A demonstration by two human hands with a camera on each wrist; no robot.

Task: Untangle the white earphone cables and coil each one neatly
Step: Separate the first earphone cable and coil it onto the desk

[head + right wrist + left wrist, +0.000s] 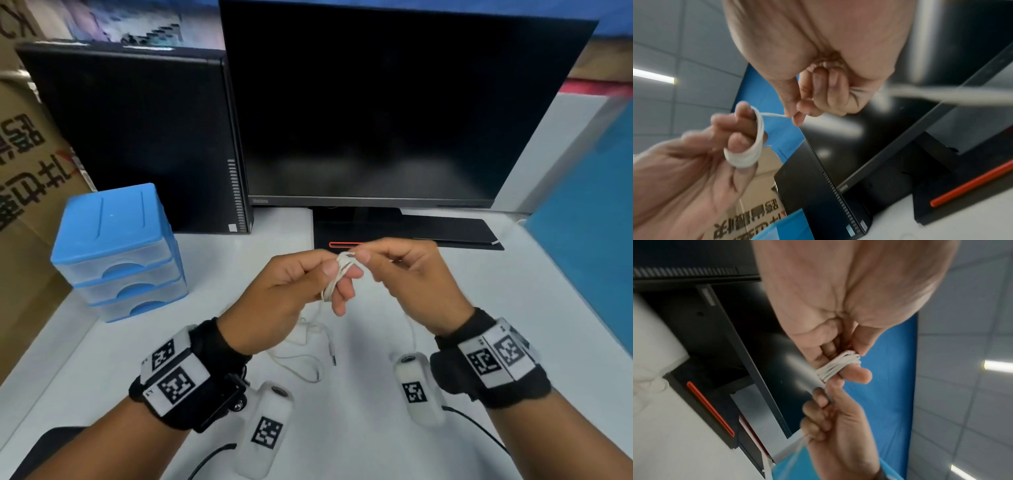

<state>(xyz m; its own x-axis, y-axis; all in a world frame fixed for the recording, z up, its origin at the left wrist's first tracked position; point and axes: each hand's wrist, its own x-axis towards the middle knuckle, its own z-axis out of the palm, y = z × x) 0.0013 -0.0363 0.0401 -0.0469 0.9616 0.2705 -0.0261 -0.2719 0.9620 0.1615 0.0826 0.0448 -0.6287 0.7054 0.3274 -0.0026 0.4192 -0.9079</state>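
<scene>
A white earphone cable [337,274] is wound in several turns round the fingers of my left hand [308,281], held above the desk; the thumb presses the coil [838,365]. My right hand [394,263] pinches the free strand [774,115] between thumb and forefinger just right of the coil [748,155]. A length of the same cable trails from the right palm down toward the desk. A second white earphone cable [308,353] lies loose on the desk below my hands, its jack plug [333,358] pointing toward me.
A black monitor [394,102] on its stand base [404,229] is straight ahead, a black computer case [137,137] to its left. A blue drawer box [116,250] stands at the left. A cardboard box [24,171] and a blue partition [589,222] flank the white desk [359,428].
</scene>
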